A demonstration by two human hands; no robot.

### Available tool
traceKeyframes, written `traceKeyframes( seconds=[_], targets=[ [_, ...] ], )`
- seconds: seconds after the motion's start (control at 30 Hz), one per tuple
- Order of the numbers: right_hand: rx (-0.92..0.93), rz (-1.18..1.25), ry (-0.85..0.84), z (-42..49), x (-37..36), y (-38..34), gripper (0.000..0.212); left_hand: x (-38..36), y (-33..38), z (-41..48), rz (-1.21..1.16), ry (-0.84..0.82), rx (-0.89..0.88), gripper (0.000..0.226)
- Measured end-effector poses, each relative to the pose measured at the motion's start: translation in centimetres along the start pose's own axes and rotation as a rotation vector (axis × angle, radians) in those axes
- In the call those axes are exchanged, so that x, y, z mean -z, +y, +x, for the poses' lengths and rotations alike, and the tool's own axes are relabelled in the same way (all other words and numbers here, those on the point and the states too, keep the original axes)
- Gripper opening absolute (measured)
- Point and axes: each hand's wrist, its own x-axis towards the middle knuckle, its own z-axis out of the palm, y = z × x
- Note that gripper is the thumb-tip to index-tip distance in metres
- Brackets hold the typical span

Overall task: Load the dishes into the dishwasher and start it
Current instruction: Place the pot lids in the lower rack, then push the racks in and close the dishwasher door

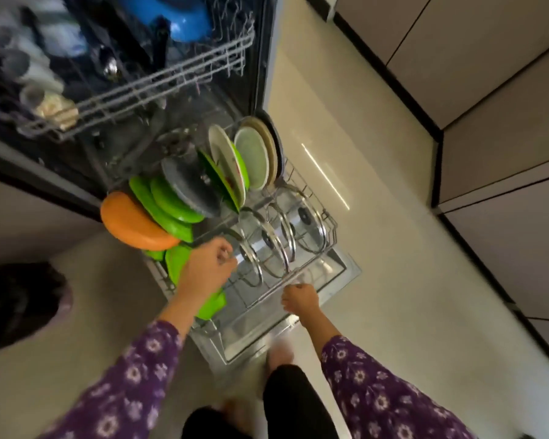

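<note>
The dishwasher's lower rack (330, 229) is pulled out over the open door (346, 274). It holds an orange plate (130, 223), green plates (168, 204), a grey plate (191, 185), pale plates (254, 156) and three glass pot lids (276, 245). My left hand (208, 264) has its fingers curled on the rim of the nearest glass lid. My right hand (300, 297) grips the rack's front bar. The upper rack (159, 80) is out too, with cups and a blue bowl (184, 17).
Pale floor (377, 217) stretches to the right, bordered by cabinet fronts (488, 122). A dark object (19, 299) sits at the left edge. My bare feet and dark trousers (292, 394) stand just in front of the door.
</note>
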Motion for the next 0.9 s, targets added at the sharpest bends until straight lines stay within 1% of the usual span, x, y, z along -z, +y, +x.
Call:
traceKeyframes(
  seconds=[0.07, 0.1, 0.17, 0.2, 0.23, 0.27, 0.3, 0.33, 0.37, 0.43, 0.5, 0.53, 0.6, 0.67, 0.7, 0.8, 0.9],
  targets=[
    [-0.029, -0.09, -0.086, 1.3, -1.0, 1.6, 0.027, -4.9, -3.2, -2.4, -0.09, -0.095, 0.209, 0.008],
    [-0.086, -0.094, -0.144, 1.9, -1.4, 1.8, 0.028, -7.0, -4.5, -3.1, -0.111, -0.137, 0.294, 0.005],
    [-0.088, -0.086, -0.174, 3.5, -2.3, 2.4, 0.024, -10.5, -6.7, -4.0, -0.205, -0.191, 0.479, 0.018],
    [-0.08, 0.026, -0.148, 4.2, -3.0, 3.1, 0.025, -11.7, -7.7, -4.4, -0.328, -0.202, 0.603, 0.021],
    [-0.043, 0.064, -0.151, 5.0, -3.4, 3.7, 0.028, -12.7, -8.3, -4.7, -0.509, -0.196, 0.735, 0.019],
    [-0.07, 0.235, -0.141, 5.5, -3.8, 4.3, 0.031, -13.5, -8.8, -4.8, -0.687, -0.192, 0.848, 0.011],
    [-0.099, 0.469, -0.146, 6.2, -4.4, 4.9, 0.032, -14.3, -9.6, -5.0, -0.847, -0.172, 0.916, 0.013],
    [-0.108, 0.638, -0.155, 6.5, -4.8, 5.2, 0.031, -15.1, -10.3, -4.9, -0.987, -0.148, 0.953, 0.026],
    [-0.097, 0.729, -0.176, 7.0, -5.2, 5.5, 0.028, -15.8, -10.9, -4.8, -1.108, -0.119, 0.966, 0.034],
    [-0.038, 0.778, -0.217, 7.6, -5.4, 5.6, 0.025, -16.8, -11.7, -4.4, -1.318, -0.038, 0.961, 0.037],
    [0.023, 0.76, -0.24, 7.9, -5.7, 5.9, 0.022, -17.6, -12.0, -3.9, -1.514, 0.052, 0.938, 0.039],
    [0.044, 0.725, -0.23, 8.1, -5.8, 6.1, 0.02, -18.1, -12.2, -3.6, -1.574, 0.102, 0.925, 0.039],
    [0.084, 0.653, -0.187, 8.3, -6.1, 6.2, 0.018, -18.3, -12.2, -3.3, -1.632, 0.168, 0.885, 0.032],
    [0.126, 0.614, -0.146, 8.6, -6.3, 6.4, 0.019, -18.6, -12.2, -3.0, -1.66, 0.192, 0.867, 0.012],
    [0.146, 0.589, -0.132, 8.8, -6.5, 6.4, 0.019, -18.5, -12.2, -2.9, -1.682, 0.204, 0.861, 0.008],
    [0.203, 0.49, -0.093, 9.5, -7.1, 5.5, 0.019, -17.9, -11.9, -2.3, -1.726, 0.236, 0.802, 0.009],
    [0.258, 0.424, -0.063, 10.4, -8.3, 3.5, 0.022, -16.8, -11.9, -1.1, -1.718, 0.273, 0.731, 0.007]
  ],
)
